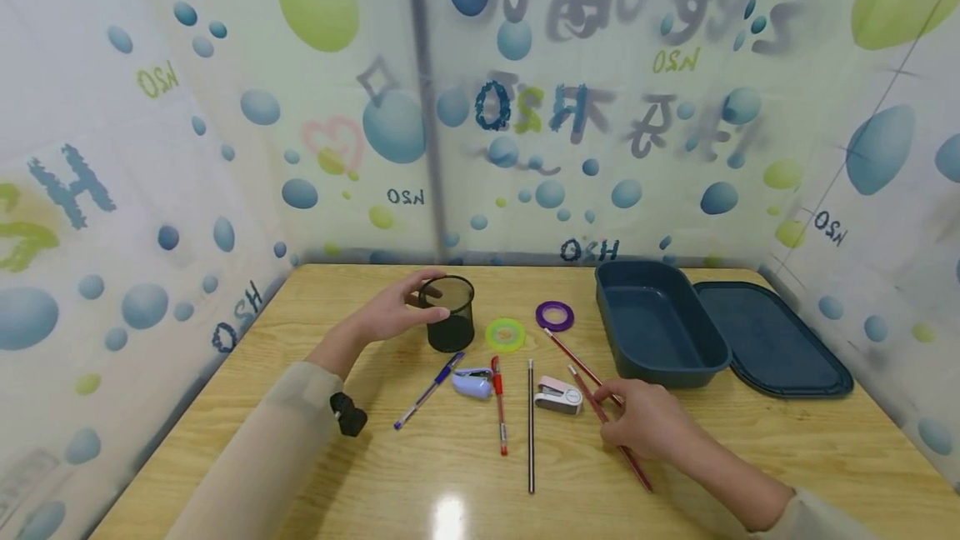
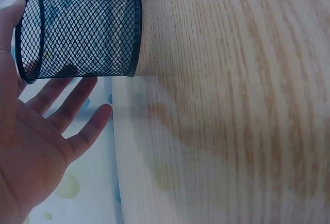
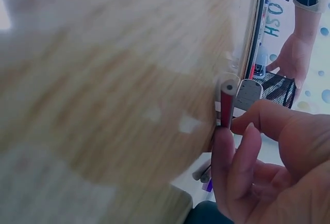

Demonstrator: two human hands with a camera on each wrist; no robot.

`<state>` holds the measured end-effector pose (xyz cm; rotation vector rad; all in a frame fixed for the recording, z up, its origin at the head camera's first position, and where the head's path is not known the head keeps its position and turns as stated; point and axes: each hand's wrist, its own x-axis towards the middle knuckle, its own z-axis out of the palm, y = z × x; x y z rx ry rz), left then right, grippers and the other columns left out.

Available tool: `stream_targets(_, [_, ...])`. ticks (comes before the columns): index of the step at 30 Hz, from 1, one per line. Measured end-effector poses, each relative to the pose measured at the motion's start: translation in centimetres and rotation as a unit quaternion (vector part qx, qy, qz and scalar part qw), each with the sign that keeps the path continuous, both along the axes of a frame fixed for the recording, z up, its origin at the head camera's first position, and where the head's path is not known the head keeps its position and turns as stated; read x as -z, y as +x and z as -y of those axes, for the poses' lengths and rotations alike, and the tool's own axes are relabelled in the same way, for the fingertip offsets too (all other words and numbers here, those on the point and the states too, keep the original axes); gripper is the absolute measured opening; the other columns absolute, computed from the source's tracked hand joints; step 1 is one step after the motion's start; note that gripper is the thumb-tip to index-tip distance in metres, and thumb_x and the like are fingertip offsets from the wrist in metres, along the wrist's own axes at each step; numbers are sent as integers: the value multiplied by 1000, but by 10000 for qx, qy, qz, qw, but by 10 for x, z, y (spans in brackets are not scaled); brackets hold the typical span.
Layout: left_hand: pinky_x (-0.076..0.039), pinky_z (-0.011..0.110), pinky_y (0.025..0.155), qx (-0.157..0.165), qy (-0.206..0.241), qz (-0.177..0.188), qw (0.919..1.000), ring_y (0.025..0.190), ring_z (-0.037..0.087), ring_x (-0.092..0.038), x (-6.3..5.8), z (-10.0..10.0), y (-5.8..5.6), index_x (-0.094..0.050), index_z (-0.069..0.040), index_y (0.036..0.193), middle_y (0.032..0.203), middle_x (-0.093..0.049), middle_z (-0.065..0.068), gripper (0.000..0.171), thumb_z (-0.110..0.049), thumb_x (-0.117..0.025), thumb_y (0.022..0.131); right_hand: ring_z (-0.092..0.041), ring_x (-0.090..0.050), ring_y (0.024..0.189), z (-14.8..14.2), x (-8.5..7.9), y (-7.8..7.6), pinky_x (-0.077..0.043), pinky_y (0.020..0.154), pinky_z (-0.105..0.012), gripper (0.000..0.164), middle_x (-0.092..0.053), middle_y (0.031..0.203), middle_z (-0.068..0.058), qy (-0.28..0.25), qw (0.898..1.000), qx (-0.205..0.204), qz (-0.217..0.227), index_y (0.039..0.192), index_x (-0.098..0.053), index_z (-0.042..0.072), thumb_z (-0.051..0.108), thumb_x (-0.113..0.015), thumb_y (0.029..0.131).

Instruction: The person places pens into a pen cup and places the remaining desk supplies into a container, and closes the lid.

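My left hand [image 1: 390, 311] is at a black mesh pen holder [image 1: 452, 332] that stands upright on the table. Its thumb lies along the near side by the rim; the other fingers reach behind, spread and fairly straight in the left wrist view. My right hand [image 1: 651, 422] pinches a dark red pencil [image 1: 636, 468] between thumb and fingers, low over the wood, its end [image 3: 227, 105] facing the right wrist camera. A second red pencil [image 1: 572, 350] lies slanted beside it, its near end hidden by the fingers.
Between the hands lie a blue pen [image 1: 429, 390], lilac stapler [image 1: 472, 382], red pen [image 1: 499, 407], dark pencil [image 1: 531, 427] and pink-white stapler [image 1: 558, 396]. Behind are green [image 1: 506, 322] and purple [image 1: 555, 305] tape rolls. A blue bin [image 1: 660, 375] and its lid [image 1: 787, 340] stand right.
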<state>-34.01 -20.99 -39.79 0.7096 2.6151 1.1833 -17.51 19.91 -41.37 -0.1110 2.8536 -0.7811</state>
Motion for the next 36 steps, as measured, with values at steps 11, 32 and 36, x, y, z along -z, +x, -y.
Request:
stream_targets(11, [-57,60,108,35,66,-41,10000,146,48,-56,2,-1,-2,-37,-20,171,164,-51,24,79,-43,-75,105,-15,-61,69,-9,2,1,-48,62,-31,51,-69,78,3,-649,9979,16,86,128,-78,16,7,-84,77])
stream_targets(32, [-57,60,107,23,77,-58,10000,146,47,-55,1,-2,1,-37,-17,171,166,-49,24,80,-43,-75,105,-21,-63,71,-10,-10,0,-55,58,-34,56,-68,96,-6,-2107,9768,208,320,144,-66,13,7,-78,90])
stream_targets(36, [-57,60,107,9,71,-39,10000,146,48,-56,-1,-2,2,-37,-18,171,165,-49,24,80,-43,-75,105,-21,-64,76,-9,-14,-2,-59,60,-38,55,-71,98,-7,-2228,9746,72,227,145,-64,10,5,-76,91])
